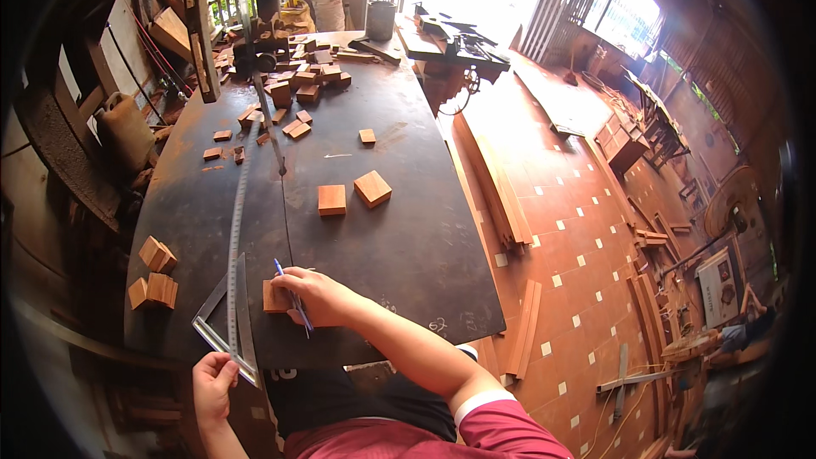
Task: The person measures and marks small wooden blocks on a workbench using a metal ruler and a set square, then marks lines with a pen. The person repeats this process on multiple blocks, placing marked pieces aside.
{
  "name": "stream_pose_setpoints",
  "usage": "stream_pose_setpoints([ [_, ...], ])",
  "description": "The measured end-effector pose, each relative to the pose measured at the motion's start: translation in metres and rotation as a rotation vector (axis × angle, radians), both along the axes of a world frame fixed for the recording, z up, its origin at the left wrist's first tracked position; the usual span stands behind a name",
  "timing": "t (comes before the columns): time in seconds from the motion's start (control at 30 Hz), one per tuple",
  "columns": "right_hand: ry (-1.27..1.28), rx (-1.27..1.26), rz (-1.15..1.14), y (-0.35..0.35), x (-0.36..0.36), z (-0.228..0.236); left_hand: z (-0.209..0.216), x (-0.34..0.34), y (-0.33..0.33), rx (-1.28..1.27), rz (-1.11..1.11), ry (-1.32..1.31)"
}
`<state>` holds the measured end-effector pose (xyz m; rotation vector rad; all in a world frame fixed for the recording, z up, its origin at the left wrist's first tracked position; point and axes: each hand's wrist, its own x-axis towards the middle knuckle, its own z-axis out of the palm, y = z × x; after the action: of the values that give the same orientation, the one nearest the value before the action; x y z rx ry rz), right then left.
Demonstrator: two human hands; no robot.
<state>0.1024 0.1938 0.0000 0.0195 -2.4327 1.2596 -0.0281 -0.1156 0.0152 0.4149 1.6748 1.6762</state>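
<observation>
Offcuts of wood [153, 276] sit stacked out past your left hand [212, 384], near the bench [408, 238] edge. That hand's pinching the corner of a metal triangle square [228, 327], fingers curled on its lower end. Just right of the square, your right hand [319, 296] lies flat over a small wooden block [274, 297], pressing it to the bench while gripping a blue pen [291, 296] tip down against it. Two more square blocks [353, 194] lie farther ahead of that hand, well apart from it.
</observation>
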Motion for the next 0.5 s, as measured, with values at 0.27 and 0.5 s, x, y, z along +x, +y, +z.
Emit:
stream_pose_setpoints([
  [0.27,0.035,0.111,-0.082,0.001,0.007,0.005,-0.014,0.020,0.010,0.017,0.065,0.027],
  [0.5,0.021,0.109,-0.064,0.002,0.007,0.006,-0.027,0.020,0.031,0.044,0.139,-0.003],
])
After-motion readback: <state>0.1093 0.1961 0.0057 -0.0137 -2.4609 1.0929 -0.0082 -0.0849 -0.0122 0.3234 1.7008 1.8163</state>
